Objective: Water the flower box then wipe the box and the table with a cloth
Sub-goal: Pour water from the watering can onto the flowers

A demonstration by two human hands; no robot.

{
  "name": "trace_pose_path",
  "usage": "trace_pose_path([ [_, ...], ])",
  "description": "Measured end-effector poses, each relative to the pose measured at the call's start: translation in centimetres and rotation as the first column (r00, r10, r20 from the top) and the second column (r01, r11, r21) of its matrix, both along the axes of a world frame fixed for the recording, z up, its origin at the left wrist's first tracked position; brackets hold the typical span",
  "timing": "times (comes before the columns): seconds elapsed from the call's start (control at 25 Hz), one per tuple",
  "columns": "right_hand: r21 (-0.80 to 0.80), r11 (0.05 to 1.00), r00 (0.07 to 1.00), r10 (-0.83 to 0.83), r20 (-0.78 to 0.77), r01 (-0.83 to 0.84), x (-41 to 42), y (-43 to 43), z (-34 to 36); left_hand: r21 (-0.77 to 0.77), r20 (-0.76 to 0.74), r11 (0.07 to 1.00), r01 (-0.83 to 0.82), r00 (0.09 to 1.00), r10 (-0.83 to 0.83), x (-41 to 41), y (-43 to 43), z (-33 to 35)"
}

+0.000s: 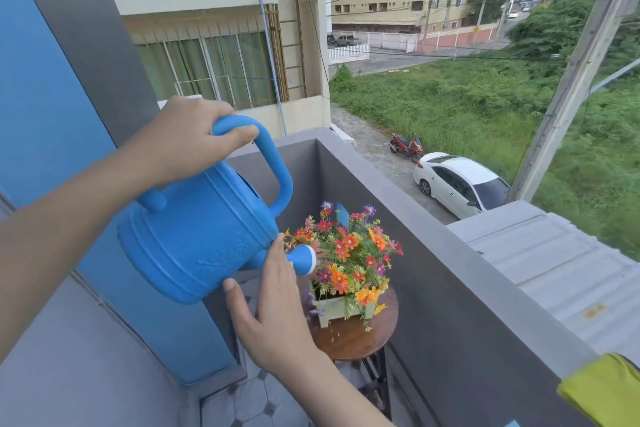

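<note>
My left hand (188,139) grips the top handle of a blue watering can (197,236), which is tilted so its rose (304,259) points into the flowers. My right hand (270,302) lies flat against the spout and the can's underside, fingers together. The pale green flower box (341,311), full of orange, red and purple flowers (349,250), stands on a small round wooden table (356,336). Drops of water fall below the box's front left corner. A yellow cloth (602,388) hangs over the balcony wall at the lower right.
A grey balcony wall (450,281) runs close behind and to the right of the table. To the left stands a blue wall panel (45,114). The floor (256,402) is tiled. Below the balcony are a white car (457,184) and a red scooter (407,146).
</note>
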State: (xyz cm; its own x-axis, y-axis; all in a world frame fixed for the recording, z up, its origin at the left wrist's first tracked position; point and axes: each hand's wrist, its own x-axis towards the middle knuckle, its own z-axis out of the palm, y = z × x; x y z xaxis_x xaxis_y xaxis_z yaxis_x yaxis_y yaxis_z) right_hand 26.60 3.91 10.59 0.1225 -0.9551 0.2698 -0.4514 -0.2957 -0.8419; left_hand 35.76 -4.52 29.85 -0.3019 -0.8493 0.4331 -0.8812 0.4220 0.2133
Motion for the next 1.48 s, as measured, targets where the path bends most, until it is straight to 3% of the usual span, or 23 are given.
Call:
trace_pose_path([
  [0.16, -0.050, 0.998, 0.999, -0.027, 0.032, 0.029, -1.0, 0.5, -0.1, 0.012, -0.019, 1.000, -0.002, 1.000, 0.002, -1.1, 0.5, 0.7],
  [0.44, -0.130, 0.990, 0.998, -0.059, -0.015, 0.057, -1.5, -1.8, 0.8, -0.128, -0.106, 0.979, -0.156, 0.984, 0.143, -0.8, 0.6, 1.1],
  [0.72, -0.148, 0.988, 0.996, 0.042, 0.075, -0.030, -0.1, 0.4, 1.2, -0.048, 0.012, 0.996, -0.074, 0.997, 0.075, -1.2, 1.1, 2.2],
  [0.92, -0.104, 0.995, 0.987, 0.013, 0.160, 0.004, -0.8, 0.6, 2.3, -0.060, -0.023, 0.997, -0.057, 0.998, 0.056, -2.1, 1.1, 2.6],
  [1.12, -0.115, 0.993, 0.988, -0.001, 0.155, 0.019, -1.9, -1.5, 3.5, -0.127, -0.109, 0.977, -0.174, 0.981, 0.161, -2.2, 1.2, 2.7],
  [1.48, -0.023, 0.997, 0.968, 0.076, 0.240, -0.072, -0.8, -0.5, 3.4, -0.028, -0.015, 0.985, -0.173, 0.985, 0.172, -1.8, 1.0, 3.1],
])
